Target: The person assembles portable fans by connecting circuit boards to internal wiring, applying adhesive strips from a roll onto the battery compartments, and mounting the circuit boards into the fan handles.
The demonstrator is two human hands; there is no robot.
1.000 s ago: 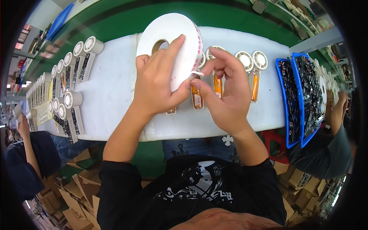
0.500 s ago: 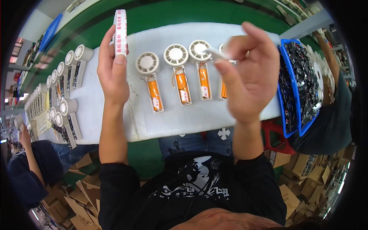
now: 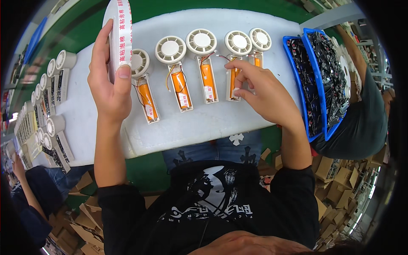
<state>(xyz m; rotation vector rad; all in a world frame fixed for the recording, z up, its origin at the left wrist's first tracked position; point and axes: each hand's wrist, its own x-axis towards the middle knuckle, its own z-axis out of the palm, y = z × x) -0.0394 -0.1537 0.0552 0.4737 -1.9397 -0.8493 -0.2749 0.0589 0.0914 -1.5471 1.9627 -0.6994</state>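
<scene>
My left hand is wrapped round a roll of white tape with red print, held on edge above the table's left part. In front of me several white handheld fans lie in a row with open handles; an orange battery shows in each. Three fans on the left carry a white tape piece at the handle's lower end. My right hand is over the handle of a fan to the right, thumb and fingers bent together at its battery. A small white tape piece shows at the thumb tip.
Two blue trays of black parts stand at the table's right end. More fans are lined up at the left. Co-workers sit on both sides, partly in view. Cardboard boxes lie on the floor behind me.
My right hand has come down from above the fans to a handle, carrying the small white piece. The roll in my left hand now appears farther left and higher; the whole view has shifted.
</scene>
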